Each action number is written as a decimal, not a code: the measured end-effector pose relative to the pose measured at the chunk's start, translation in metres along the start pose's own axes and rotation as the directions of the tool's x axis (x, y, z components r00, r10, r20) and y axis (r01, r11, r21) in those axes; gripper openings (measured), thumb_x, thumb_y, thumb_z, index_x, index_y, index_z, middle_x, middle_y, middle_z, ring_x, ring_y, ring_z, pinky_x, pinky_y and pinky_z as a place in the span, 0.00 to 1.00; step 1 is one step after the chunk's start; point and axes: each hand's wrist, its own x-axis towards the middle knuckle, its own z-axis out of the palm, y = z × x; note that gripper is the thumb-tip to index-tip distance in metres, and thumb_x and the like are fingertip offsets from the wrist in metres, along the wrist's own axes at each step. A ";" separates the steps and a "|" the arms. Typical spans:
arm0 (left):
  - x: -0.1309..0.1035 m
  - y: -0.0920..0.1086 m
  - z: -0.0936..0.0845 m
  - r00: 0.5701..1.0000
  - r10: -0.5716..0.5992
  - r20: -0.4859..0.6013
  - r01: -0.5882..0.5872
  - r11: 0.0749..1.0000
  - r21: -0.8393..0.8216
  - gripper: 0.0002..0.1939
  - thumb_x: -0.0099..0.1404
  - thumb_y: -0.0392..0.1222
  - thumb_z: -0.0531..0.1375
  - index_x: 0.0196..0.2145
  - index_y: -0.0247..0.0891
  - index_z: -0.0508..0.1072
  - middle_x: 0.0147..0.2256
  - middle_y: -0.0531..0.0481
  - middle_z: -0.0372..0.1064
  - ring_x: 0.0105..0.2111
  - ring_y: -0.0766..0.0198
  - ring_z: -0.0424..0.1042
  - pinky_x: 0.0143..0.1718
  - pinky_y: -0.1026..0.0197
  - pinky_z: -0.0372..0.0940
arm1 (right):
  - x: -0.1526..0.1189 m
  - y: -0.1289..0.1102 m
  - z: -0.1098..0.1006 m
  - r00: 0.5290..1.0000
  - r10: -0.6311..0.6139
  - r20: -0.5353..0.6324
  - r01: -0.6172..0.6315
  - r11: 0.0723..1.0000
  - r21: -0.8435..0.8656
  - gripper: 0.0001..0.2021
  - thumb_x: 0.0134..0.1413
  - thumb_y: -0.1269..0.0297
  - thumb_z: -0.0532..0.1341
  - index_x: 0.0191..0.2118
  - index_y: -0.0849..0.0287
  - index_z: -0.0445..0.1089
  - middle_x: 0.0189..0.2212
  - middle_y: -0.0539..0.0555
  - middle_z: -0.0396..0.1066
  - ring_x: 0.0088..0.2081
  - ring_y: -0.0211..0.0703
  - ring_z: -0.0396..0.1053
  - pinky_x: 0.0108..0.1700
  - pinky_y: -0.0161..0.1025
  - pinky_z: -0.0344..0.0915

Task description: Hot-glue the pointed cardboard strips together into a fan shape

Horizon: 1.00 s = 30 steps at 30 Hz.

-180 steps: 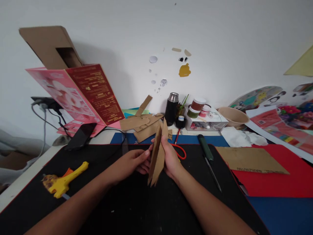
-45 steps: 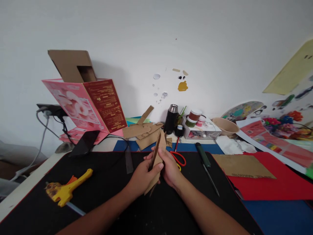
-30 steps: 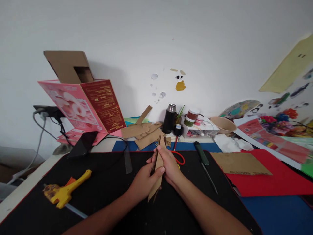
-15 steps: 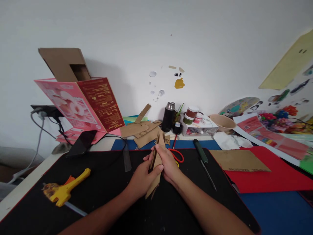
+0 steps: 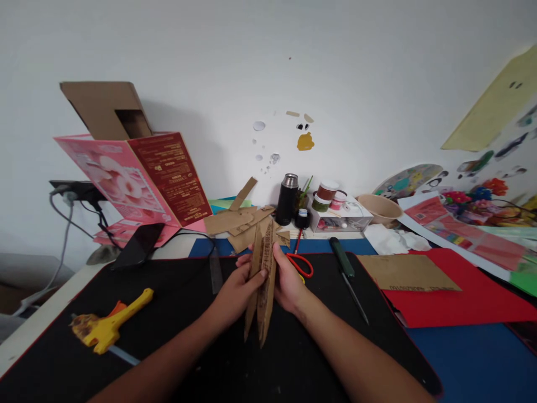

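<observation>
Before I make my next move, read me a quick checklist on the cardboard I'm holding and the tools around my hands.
1. Left hand on the held cardboard: ok, thumb against the printed side.
2. Right hand on it: ok, gripping at the right edge.
3. Held cardboard a single piece: cannot tell; two pointed lower ends show.
4. Yellow glue gun clear of your left forearm: cannot tell; its pale stick reaches the forearm's outline.
5. Green tool away from both hands: ok, lying off to the right.
6. Red loop handle fully in sight: not ok, partly hidden by your right hand.
</observation>
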 end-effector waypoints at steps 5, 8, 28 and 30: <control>0.006 0.001 -0.013 0.957 0.180 -0.228 -0.138 0.972 0.190 0.23 0.65 0.54 0.62 0.51 0.36 0.74 0.48 0.43 0.77 0.50 0.47 0.74 0.54 0.49 0.66 | 0.006 0.006 -0.010 0.983 -0.156 -0.100 0.139 0.978 -0.154 0.27 0.55 0.36 0.63 0.47 0.54 0.75 0.42 0.56 0.79 0.47 0.54 0.75 0.47 0.48 0.71; 0.008 0.002 -0.019 0.921 0.213 -0.325 -0.119 0.951 0.286 0.21 0.66 0.53 0.61 0.49 0.36 0.73 0.46 0.43 0.77 0.48 0.48 0.74 0.52 0.50 0.66 | 0.008 0.007 -0.016 0.959 -0.255 -0.127 0.194 0.911 -0.364 0.23 0.55 0.39 0.66 0.44 0.54 0.75 0.41 0.54 0.77 0.44 0.50 0.74 0.45 0.44 0.70; 0.006 0.008 -0.027 0.975 0.064 -0.213 -0.060 0.998 0.024 0.34 0.66 0.68 0.58 0.48 0.31 0.79 0.43 0.41 0.81 0.47 0.46 0.77 0.53 0.50 0.68 | 0.008 0.005 -0.017 0.970 -0.224 -0.095 0.164 0.891 -0.424 0.21 0.51 0.47 0.72 0.45 0.54 0.72 0.26 0.45 0.64 0.29 0.40 0.65 0.35 0.39 0.65; 0.005 0.004 -0.025 0.979 0.051 -0.197 -0.050 0.999 0.008 0.35 0.66 0.68 0.57 0.48 0.31 0.79 0.42 0.41 0.81 0.45 0.47 0.77 0.51 0.51 0.69 | 0.008 0.005 -0.016 0.976 -0.204 -0.081 0.152 0.895 -0.419 0.21 0.51 0.47 0.72 0.45 0.54 0.71 0.26 0.45 0.63 0.28 0.39 0.64 0.34 0.38 0.64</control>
